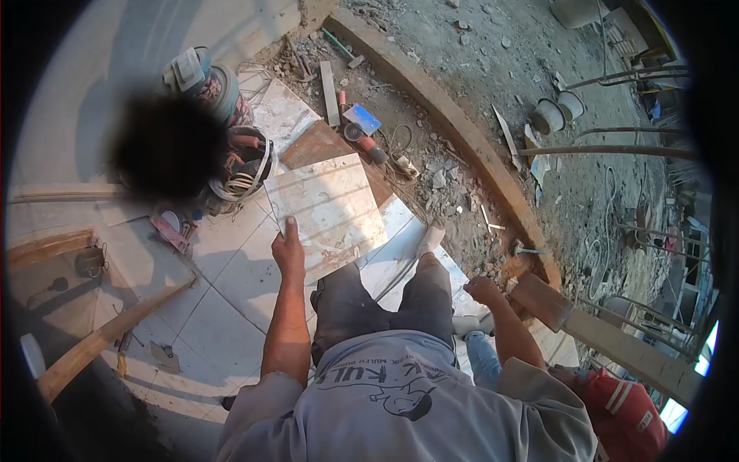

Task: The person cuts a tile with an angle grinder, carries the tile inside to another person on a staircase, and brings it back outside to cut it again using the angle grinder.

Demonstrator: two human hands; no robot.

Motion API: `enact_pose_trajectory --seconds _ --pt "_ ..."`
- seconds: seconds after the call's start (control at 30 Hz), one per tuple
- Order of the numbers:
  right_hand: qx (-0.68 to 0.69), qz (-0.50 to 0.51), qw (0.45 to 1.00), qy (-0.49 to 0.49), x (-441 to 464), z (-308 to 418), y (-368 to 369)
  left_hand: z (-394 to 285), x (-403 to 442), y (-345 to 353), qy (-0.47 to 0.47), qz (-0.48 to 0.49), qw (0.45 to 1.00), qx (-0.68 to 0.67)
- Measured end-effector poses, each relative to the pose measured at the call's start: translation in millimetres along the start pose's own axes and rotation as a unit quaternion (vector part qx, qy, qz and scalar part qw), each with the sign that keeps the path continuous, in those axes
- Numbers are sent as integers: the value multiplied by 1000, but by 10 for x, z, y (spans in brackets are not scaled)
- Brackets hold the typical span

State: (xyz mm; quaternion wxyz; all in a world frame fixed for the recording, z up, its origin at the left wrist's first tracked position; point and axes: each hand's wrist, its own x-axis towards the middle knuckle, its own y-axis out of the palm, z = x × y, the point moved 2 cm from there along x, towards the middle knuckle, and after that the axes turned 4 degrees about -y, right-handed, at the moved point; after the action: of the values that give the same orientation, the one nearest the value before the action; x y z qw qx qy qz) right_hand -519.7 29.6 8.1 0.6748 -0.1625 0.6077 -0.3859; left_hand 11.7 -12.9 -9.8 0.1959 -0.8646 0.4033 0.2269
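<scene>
My left hand (289, 254) grips the left edge of a square tile (327, 212), thumb on top and the other fingers out of sight beneath. Dusty pale stripes run across the tile's upturned face, and it is held out in front of my legs. Off to the right, my right hand (483, 291) is curled closed beside my knee. Whatever it may hold is hidden. Just past the tile lies an angle grinder (365, 143) with a blue rectangular piece (362, 118) near it.
White floor tiles (219, 308) lie around my feet. A bucket with cables (245, 173) stands to the left. A concrete curb (462, 131) borders rubble ahead. Another person in a red garment (627, 412) is close behind on the right, near a wooden beam (631, 350). A hammer (526, 249) rests by the curb.
</scene>
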Motion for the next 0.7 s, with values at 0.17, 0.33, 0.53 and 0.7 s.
enact_pose_trajectory --seconds 0.17,0.33,0.53,0.7 --pt "150 -33 987 -47 1382 781 16 679 242 -11 -92 -89 990 64" --pt "65 16 987 -143 3622 779 211 1614 1213 1114 -85 -101 991 -4" --pt "-202 61 949 -234 6312 504 1469 2967 2116 1775 -73 -133 985 -88" --pt "-203 34 947 -246 7201 1413 1564 3577 2641 2189 -76 -152 980 -105"
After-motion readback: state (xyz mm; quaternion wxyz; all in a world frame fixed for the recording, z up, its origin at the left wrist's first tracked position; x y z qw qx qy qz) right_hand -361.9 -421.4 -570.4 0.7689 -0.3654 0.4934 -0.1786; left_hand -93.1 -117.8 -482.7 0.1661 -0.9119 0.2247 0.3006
